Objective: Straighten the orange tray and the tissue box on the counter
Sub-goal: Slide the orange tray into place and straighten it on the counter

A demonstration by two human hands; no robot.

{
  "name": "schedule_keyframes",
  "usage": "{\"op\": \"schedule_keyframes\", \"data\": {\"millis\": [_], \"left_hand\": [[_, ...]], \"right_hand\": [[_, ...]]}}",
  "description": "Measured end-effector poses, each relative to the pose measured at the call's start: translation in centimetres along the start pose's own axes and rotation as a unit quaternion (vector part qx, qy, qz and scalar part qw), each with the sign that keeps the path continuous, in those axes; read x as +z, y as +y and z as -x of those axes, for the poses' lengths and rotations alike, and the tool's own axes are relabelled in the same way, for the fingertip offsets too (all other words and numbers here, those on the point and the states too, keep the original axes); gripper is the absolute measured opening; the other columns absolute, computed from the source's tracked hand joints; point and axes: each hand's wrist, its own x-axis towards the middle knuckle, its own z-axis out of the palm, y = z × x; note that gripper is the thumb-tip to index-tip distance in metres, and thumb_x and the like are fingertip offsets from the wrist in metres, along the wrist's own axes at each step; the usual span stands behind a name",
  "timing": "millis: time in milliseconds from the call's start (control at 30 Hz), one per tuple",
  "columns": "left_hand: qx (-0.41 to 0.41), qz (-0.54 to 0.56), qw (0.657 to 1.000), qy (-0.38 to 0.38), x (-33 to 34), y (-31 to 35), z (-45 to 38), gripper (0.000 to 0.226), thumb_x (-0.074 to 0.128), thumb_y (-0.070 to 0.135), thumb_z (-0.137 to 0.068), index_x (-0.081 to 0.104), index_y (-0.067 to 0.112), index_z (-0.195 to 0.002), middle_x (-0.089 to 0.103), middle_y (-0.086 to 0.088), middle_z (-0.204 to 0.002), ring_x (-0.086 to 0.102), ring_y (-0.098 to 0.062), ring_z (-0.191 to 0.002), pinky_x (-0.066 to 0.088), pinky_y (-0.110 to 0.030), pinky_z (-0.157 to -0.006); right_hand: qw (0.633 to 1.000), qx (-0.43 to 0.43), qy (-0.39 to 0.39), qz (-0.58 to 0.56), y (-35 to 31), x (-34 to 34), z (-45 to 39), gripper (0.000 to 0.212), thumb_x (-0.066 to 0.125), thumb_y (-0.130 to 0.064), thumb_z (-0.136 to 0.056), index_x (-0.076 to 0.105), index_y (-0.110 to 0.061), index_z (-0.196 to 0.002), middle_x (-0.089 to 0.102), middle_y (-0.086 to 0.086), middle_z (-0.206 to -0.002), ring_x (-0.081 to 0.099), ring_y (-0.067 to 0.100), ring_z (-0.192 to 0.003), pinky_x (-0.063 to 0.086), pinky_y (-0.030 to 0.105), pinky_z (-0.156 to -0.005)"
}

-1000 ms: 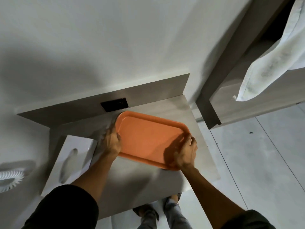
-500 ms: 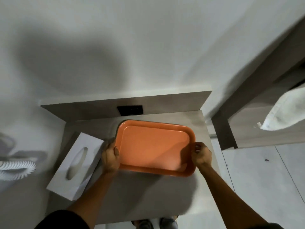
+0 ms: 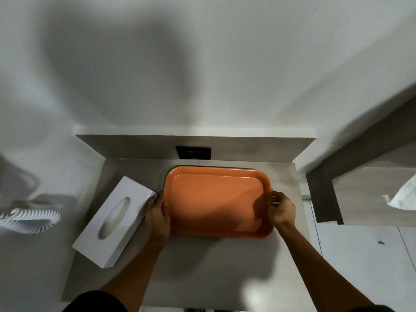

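The orange tray [image 3: 216, 199] lies flat on the grey counter [image 3: 202, 266], its long side nearly parallel to the back panel. My left hand [image 3: 157, 218] grips the tray's left rim, thumb over the edge. My right hand [image 3: 281, 210] holds the right rim with curled fingers. The white tissue box [image 3: 114, 219] sits at the counter's left side, skewed diagonally, its near corner over the left edge. Its upper right corner almost touches my left hand.
A black socket plate [image 3: 193, 152] is set in the grey back panel behind the tray. A white coiled cord [image 3: 29, 218] hangs on the wall at left. A wooden cabinet [image 3: 364, 194] with white cloth [image 3: 403, 197] stands at right, over the tiled floor.
The tray has been turned from a diagonal lie to nearly square with the back panel. My right hand shifted from the near corner to the right rim. The camera view has also swung.
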Motion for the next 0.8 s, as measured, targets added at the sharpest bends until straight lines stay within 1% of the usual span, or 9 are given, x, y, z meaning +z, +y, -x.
{"op": "schedule_keyframes", "data": {"millis": [100,200,300,367,433,500,567,700,800], "left_hand": [[0.028,-0.032,0.999,-0.003,0.1,-0.4,0.4,0.046,0.056,0.019,-0.113,0.056,0.0,-0.154,0.056,-0.029,-0.157,0.05,-0.049,-0.149,0.041,-0.06,-0.125],[0.168,-0.131,0.977,0.025,0.2,-1.8,2.1,0.068,0.055,0.041,-0.107,0.042,0.009,-0.165,0.042,-0.023,-0.17,0.038,-0.043,-0.16,0.034,-0.058,-0.128],[0.316,-0.158,0.934,-0.051,1.0,-3.9,4.3,0.082,0.056,0.046,-0.105,0.022,0.015,-0.173,0.017,-0.01,-0.184,0.014,-0.03,-0.171,0.021,-0.053,-0.134],[0.369,-0.182,0.906,-0.097,2.0,-5.0,5.7,0.081,0.049,0.054,-0.108,0.018,0.018,-0.174,0.008,-0.007,-0.185,0.006,-0.026,-0.173,0.012,-0.051,-0.139],[0.39,-0.204,0.89,-0.122,3.0,-5.6,7.0,0.08,0.04,0.061,-0.11,0.015,0.021,-0.174,0.004,-0.005,-0.186,0.003,-0.025,-0.173,-0.003,-0.043,-0.141],[0.398,-0.231,0.878,-0.135,3.6,-6.4,7.9,0.08,0.04,0.061,-0.11,0.014,0.023,-0.175,0.004,-0.005,-0.186,0.004,-0.025,-0.173,-0.013,-0.037,-0.14],[0.4,-0.265,0.866,-0.14,3.9,-7.1,8.3,0.079,0.038,0.063,-0.11,0.013,0.024,-0.175,0.002,-0.005,-0.186,0.003,-0.025,-0.173,-0.016,-0.04,-0.14],[0.403,-0.3,0.85,-0.156,3.7,-8.0,8.1,0.079,0.036,0.064,-0.11,0.013,0.025,-0.175,0.002,-0.006,-0.186,0.004,-0.026,-0.173,-0.011,-0.047,-0.14],[0.407,-0.306,0.846,-0.159,3.2,-7.8,7.6,0.079,0.037,0.064,-0.109,0.015,0.025,-0.174,0.012,-0.011,-0.184,0.01,-0.03,-0.171,-0.008,-0.051,-0.139]], "right_hand": [[0.999,-0.012,0.022,-0.041,0.6,0.5,0.3,0.041,0.063,-0.004,-0.11,0.063,-0.003,-0.151,0.074,0.025,-0.14,0.071,0.046,-0.129,0.058,0.053,-0.114],[0.994,-0.085,0.071,-0.02,2.0,1.3,2.4,0.06,0.067,-0.024,-0.111,0.048,-0.005,-0.164,0.056,0.026,-0.159,0.057,0.048,-0.145,0.05,0.059,-0.122],[0.961,-0.243,0.075,0.108,4.8,3.2,6.1,0.076,0.058,-0.046,-0.11,0.034,-0.013,-0.174,0.039,0.017,-0.176,0.036,0.036,-0.163,0.029,0.062,-0.135],[0.923,-0.348,0.015,0.165,6.9,4.5,8.4,0.082,0.051,-0.051,-0.111,0.017,-0.021,-0.18,0.022,0.005,-0.187,0.017,0.023,-0.175,0.007,0.054,-0.142],[0.889,-0.413,-0.031,0.194,8.8,5.6,10.1,0.082,0.045,-0.053,-0.113,0.01,-0.022,-0.181,0.01,0.0,-0.19,0.006,0.023,-0.177,-0.006,0.047,-0.143],[0.866,-0.44,-0.047,0.234,10.6,6.4,11.4,0.082,0.042,-0.053,-0.114,0.01,-0.018,-0.181,0.006,0.003,-0.191,0.006,0.027,-0.177,0.001,0.051,-0.143],[0.849,-0.446,-0.049,0.278,11.8,6.9,12.0,0.081,0.04,-0.052,-0.114,0.01,-0.016,-0.18,0.004,0.005,-0.191,0.004,0.025,-0.177,0.009,0.055,-0.139],[0.821,-0.462,-0.05,0.33,12.7,6.9,11.9,0.078,0.041,-0.049,-0.115,0.016,-0.015,-0.18,0.006,0.007,-0.19,0.006,0.026,-0.177,0.013,0.06,-0.136],[0.817,-0.456,-0.057,0.349,12.8,6.8,11.3,0.08,0.045,-0.051,-0.114,0.014,-0.018,-0.18,0.006,0.009,-0.19,0.011,0.031,-0.176,0.014,0.063,-0.136]]}}
